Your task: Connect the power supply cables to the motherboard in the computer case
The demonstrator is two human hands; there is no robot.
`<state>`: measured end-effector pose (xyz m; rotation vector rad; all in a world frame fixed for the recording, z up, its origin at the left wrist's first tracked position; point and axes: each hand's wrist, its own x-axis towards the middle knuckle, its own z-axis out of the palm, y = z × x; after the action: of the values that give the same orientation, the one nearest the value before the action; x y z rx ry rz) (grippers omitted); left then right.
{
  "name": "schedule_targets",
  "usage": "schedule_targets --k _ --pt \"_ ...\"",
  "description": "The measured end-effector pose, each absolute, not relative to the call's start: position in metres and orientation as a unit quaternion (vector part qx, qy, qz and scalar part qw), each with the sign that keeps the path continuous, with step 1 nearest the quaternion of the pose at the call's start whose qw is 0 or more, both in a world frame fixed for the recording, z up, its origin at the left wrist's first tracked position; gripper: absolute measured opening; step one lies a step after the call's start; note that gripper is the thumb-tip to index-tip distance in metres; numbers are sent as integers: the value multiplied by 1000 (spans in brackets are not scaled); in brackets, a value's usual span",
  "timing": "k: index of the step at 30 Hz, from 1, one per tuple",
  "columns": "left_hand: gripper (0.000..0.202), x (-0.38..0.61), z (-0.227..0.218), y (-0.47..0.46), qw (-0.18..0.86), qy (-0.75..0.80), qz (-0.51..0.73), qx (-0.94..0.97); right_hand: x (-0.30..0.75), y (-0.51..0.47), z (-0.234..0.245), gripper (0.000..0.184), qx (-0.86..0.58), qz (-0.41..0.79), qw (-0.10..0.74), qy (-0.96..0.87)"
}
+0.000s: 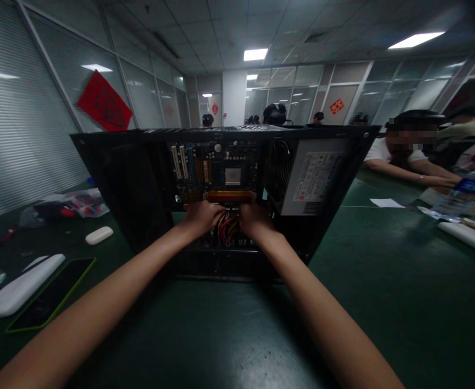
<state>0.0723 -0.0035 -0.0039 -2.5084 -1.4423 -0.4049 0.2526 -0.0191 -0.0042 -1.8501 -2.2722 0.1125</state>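
Note:
A black computer case (140,178) stands open-sided on the table in front of me. Inside it are a dark motherboard (241,154), a grey power supply (318,167) at the right and a black fan (281,165). Both my hands reach into the case, just below orange-yellow slots (229,195) on the board. My left hand (203,217) has its fingers curled and closed. Close beside it, my right hand (255,219) is closed too, fingers pointing inward. What they grip is too dark to make out. Red, yellow and black cables (227,229) hang between them.
On the green table (237,313), a white phone (22,286), a dark green-edged phone (54,294), a white earbud case (99,235) and plastic bags (67,208) lie left. A water bottle (468,189), paper (387,203) and a seated person (411,146) are right.

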Motion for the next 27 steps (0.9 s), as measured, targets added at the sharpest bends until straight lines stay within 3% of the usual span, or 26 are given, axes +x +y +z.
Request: schedule_targets --k 17,21,24,27 --pt "33 67 -5 -10 125 -473 -135 -862 251 -24 -3 34 -619 19 98 -779" --pt "33 64 -6 -11 120 -456 -140 -871 249 -29 -1 29 -617 -22 140 -774" --pt "33 60 -2 -16 122 -454 -158 -868 247 -36 4 39 -590 -54 181 -785" --pt "34 55 3 -23 118 -470 -195 -853 247 -43 7 47 -559 -67 163 -810"
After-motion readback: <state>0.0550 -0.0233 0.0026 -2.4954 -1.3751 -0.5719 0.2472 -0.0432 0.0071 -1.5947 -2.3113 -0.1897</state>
